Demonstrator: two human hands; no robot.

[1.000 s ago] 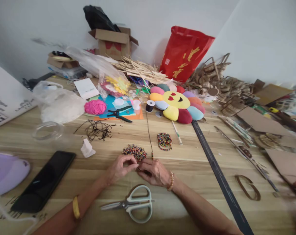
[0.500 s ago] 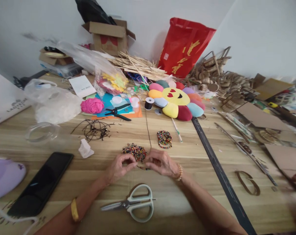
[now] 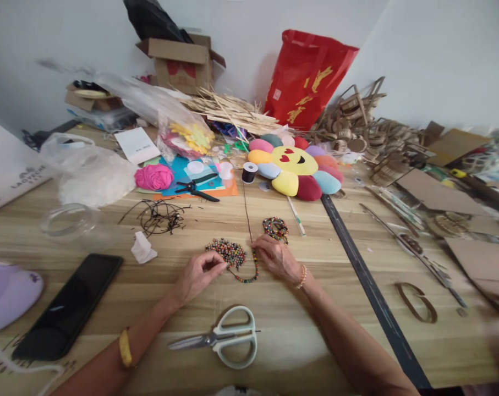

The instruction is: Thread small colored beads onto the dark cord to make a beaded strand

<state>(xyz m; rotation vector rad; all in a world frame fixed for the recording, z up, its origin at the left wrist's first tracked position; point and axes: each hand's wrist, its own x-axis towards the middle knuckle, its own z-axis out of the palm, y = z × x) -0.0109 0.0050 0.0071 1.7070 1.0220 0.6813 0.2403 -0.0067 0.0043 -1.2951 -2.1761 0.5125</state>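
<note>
Wooden table (image 3: 282,346): beaded cord (image 3: 246,281) curving between hands (image 3: 195,278) (image 3: 279,260) (both pinched closed on it).

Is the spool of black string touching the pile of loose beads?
Apart. The head view shows bare table between the spool, farther back, and the pile of loose beads, close to the hands.

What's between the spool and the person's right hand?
A black cord: in the head view it leads from the spool down to the right hand.
</note>
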